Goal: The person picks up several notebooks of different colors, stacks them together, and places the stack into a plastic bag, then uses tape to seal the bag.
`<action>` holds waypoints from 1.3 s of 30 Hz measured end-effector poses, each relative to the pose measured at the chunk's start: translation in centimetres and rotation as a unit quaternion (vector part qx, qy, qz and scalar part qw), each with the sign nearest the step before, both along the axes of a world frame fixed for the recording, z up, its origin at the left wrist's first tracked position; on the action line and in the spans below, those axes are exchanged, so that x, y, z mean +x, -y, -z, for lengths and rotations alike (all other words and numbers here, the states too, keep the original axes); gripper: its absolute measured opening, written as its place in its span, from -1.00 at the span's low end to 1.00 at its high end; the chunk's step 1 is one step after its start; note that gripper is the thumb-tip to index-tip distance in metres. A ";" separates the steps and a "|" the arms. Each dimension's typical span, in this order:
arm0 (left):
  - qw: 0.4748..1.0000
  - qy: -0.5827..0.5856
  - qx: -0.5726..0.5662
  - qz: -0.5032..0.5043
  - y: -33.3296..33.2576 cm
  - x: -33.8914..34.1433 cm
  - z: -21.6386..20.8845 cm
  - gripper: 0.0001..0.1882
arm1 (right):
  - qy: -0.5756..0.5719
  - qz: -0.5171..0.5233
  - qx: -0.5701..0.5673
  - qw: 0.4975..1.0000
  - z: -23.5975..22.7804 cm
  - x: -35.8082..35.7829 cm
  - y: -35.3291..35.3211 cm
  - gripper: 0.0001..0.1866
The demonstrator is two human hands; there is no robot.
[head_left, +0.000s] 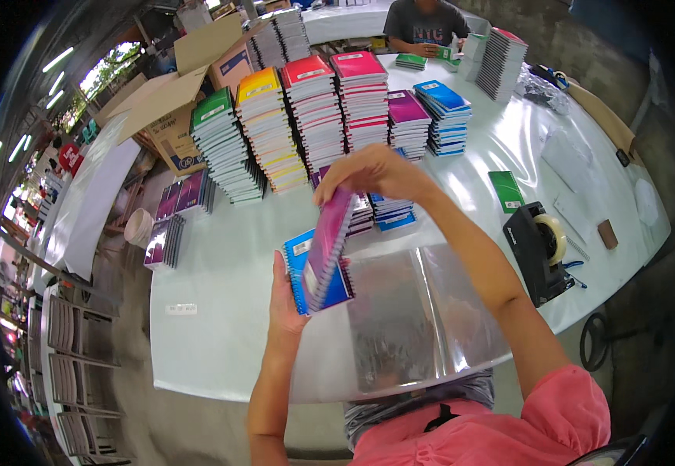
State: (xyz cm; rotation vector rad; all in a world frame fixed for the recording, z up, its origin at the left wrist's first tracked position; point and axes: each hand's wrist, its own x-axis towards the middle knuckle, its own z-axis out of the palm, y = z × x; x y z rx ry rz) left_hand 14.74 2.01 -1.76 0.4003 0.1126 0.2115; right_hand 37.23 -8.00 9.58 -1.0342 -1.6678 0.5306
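Head view: left hand (284,299) cups blue notebook (300,268) from below, grip pinching its edge. Right hand (376,172) pinches top of purple notebook (329,241), upright against blue one, above bench (221,326). Risk: purple one slips onto clear film (423,311), grip only fingertips. Count: two notebooks held, one tape dispenser (538,247), six tall stacks (314,116) behind.

Short coral-pink sleeve (566,404), bare forearms, perhaps grey cloth (415,400) at the waist.

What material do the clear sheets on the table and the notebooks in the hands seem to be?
Clear sheets: likely thin glossy plastic film; see-through, with bright glare. Notebooks: seemingly paper pages in glossy card covers, with a wire spiral along one edge.
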 end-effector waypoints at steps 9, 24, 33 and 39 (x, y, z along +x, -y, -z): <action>0.986 -0.060 0.115 -0.102 0.1 1.7 -5.0 -0.56 | 0.231 0.385 0.164 0.879 -1.1 6.9 -6.5 -0.71; 0.992 0.002 -0.017 -0.126 -3.5 8.3 -4.2 -0.35 | 0.371 0.402 0.329 0.770 -0.5 1.0 -2.5 -0.76; 0.986 -0.016 0.039 -0.163 -6.3 6.3 -3.6 -0.66 | 0.551 0.498 0.281 0.608 -4.7 9.3 -12.9 -0.71; 0.976 -0.060 0.024 -0.209 -7.8 3.7 -3.4 -0.62 | 0.455 0.441 0.001 0.774 -4.5 12.5 -14.6 -0.68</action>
